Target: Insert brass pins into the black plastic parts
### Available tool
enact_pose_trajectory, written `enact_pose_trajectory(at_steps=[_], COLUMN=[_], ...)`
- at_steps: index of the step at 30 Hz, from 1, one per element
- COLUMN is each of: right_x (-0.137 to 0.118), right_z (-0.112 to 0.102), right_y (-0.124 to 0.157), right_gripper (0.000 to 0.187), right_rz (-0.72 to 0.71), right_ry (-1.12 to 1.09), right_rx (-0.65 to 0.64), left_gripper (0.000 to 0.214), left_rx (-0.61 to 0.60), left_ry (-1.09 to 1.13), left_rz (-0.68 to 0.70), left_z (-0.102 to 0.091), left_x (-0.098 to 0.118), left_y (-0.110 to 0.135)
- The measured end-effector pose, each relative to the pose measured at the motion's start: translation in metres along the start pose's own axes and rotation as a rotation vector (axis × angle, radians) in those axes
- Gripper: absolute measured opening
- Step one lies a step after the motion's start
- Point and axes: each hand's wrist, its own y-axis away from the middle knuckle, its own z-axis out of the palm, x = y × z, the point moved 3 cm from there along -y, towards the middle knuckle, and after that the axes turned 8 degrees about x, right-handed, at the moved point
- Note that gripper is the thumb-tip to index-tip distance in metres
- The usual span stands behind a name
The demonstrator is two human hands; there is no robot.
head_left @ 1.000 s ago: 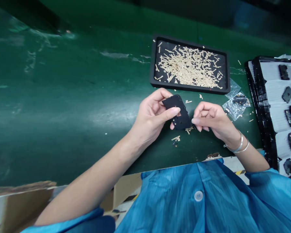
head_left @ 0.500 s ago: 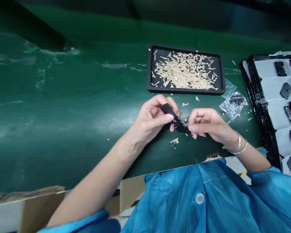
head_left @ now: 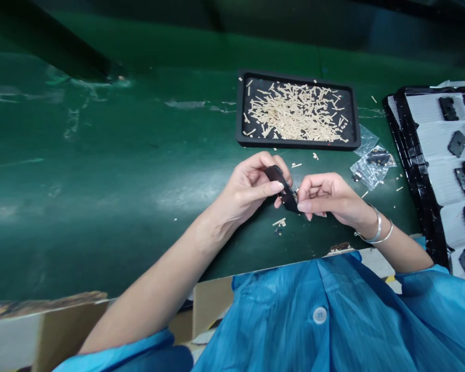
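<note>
My left hand (head_left: 258, 181) grips a flat black plastic part (head_left: 282, 187) between thumb and fingers, tilted on edge above the bench. At the part's lower right end is my right hand (head_left: 323, 196), its thumb and fingers pinched together against the edge. Whether a small piece sits in that pinch is hidden. Below the part, a few cream strips (head_left: 279, 222) and tiny dark bits (head_left: 278, 232) lie on the green bench. Some small loose pieces show partly behind the part, between the hands.
Beyond my hands, a black tray (head_left: 240, 116) holds a heap of cream strips (head_left: 294, 111). Clear plastic bags (head_left: 372, 165) with small dark parts lie right of it. At the far right stands a black-edged tray (head_left: 418, 170) with white lining and several black parts (head_left: 458, 143).
My left hand and the black part have shifted slightly right, and the part is tilted more steeply. My right hand has moved a little left, its thumb now closer on the part's end.
</note>
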Motion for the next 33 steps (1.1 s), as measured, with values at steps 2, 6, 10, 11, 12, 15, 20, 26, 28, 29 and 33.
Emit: enact_pose_trajectory(at_steps=[2,6,10,11,12,15,20,26,28,29,33], right_x=[0.0,-0.001,-0.001,-0.001,-0.001,0.0,0.002,0.003,0.002,0.002,0.003], right_z=[0.0,-0.002,-0.006,-0.007,-0.007,-0.008,-0.01,-0.009,-0.008,-0.007,-0.008], right_y=[0.0,-0.002,-0.004,-0.004,-0.005,-0.007,-0.009,-0.009,-0.009,-0.009,-0.01], right_gripper=[0.025,0.026,0.027,0.027,0.028,0.028,0.025,0.029,0.031,0.032,0.035], right_rz=[-0.007,-0.059,-0.098,-0.101,-0.102,-0.106,-0.116,-0.114,-0.121,-0.129,-0.181], right_ry=[-0.011,-0.027,-0.044,-0.047,-0.05,-0.064,-0.074,-0.062,-0.053,-0.045,0.011], right_rx=[0.003,0.039,0.074,0.081,0.089,0.103,0.115,0.124,0.132,0.141,0.214], left_gripper=[0.019,0.022,0.029,0.03,0.03,0.031,0.03,0.03,0.029,0.029,0.027], left_rx=[0.015,0.117,0.245,0.267,0.289,0.34,0.365,0.354,0.36,0.364,0.345], left_ry=[0.01,0.042,0.037,0.034,0.033,0.054,0.097,0.098,0.109,0.117,0.168], left_rz=[-0.007,-0.066,-0.154,-0.167,-0.179,-0.202,-0.22,-0.238,-0.252,-0.258,-0.263], left_z=[0.0,0.001,0.003,0.004,0.004,0.006,0.008,0.011,0.011,0.011,0.011], left_x=[0.0,-0.002,-0.002,-0.002,-0.001,0.001,0.003,0.004,0.003,0.002,-0.002], left_y=[0.0,0.002,0.005,0.006,0.006,0.009,0.01,0.012,0.012,0.012,0.012])
